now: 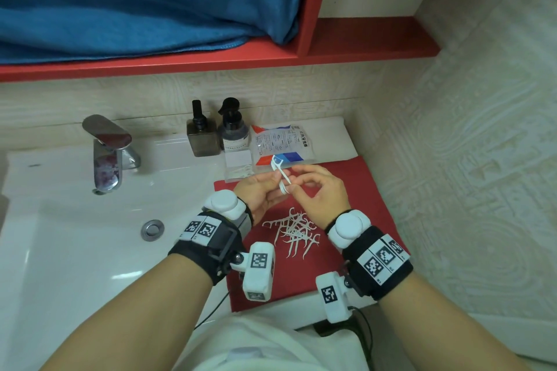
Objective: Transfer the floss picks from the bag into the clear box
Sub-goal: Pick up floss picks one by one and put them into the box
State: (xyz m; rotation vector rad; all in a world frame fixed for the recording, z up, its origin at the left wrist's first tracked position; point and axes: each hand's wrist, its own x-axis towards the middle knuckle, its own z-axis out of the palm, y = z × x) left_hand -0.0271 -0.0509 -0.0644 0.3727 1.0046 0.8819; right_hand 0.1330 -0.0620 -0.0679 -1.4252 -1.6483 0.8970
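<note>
Picks (281,179), a small bunch, are pinched between both hands above the red mat (355,190): left hand (259,193) fingers curl round them, right hand (319,193) pinches them. More picks lie in a pile (294,232) on the mat. Box (239,166) and bag (280,144) sit beyond on the counter.

The bag's (281,144) print is too small to read; the towel (135,0) runs off the frame's top.

Bag (281,144) behind picks (297,233); box (239,166) left.
</note>
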